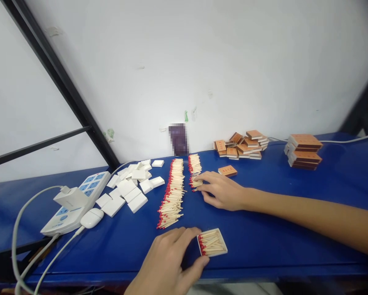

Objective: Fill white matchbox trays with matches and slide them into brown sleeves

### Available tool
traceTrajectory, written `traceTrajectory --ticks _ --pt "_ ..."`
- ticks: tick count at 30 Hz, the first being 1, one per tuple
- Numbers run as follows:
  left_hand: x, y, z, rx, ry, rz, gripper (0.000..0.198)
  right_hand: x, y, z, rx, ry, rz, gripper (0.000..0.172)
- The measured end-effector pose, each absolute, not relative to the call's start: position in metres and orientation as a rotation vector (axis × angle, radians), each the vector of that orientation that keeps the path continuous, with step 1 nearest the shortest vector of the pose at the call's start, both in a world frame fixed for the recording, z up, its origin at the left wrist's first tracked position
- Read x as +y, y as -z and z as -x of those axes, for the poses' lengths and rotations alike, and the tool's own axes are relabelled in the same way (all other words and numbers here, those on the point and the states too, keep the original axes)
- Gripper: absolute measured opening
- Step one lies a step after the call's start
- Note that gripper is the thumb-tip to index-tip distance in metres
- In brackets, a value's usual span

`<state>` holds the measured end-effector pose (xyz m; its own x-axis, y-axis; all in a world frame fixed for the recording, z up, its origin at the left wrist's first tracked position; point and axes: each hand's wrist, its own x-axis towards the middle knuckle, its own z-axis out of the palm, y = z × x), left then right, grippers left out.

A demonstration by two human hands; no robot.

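My left hand (171, 258) grips a white matchbox tray (225, 246) by its left side, thumb and forefinger at its corners. Red-headed matches lie in this tray, heads to the left. Over the near end of a shorter row of matches (195, 164), my right hand (220, 191) has its fingertips closed around a few of them. A longer row of matches (175, 184) runs beside it on the left, heads also leftward. Just beyond my right hand lies a single orange matchbox sleeve (227, 171).
White matchbox trays (134, 194) are scattered at left, near a power strip (91, 184) with cables and a white earphone case (92, 218). A heap of matchboxes (245, 145) and a stack (304, 150) stand along the wall. The blue table (279, 229) has a front edge close by.
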<state>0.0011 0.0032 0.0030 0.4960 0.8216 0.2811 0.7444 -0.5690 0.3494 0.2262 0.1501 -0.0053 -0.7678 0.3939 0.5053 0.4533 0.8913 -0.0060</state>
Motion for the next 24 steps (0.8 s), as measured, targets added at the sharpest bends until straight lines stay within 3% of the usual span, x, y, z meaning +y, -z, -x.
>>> traceTrajectory --ticks 10,24 --pt "0.0021 -0.0035 -0.0014 1.352 -0.628 -2.533 0.035 0.1482 0.001 -0.2258 -2.659 -0.004 0.816 0.022" --pt "0.0006 -0.0025 0.0011 1.362 -0.619 -2.564 0.036 0.145 -0.0034 -0.2243 -2.577 -0.017 0.98 0.028"
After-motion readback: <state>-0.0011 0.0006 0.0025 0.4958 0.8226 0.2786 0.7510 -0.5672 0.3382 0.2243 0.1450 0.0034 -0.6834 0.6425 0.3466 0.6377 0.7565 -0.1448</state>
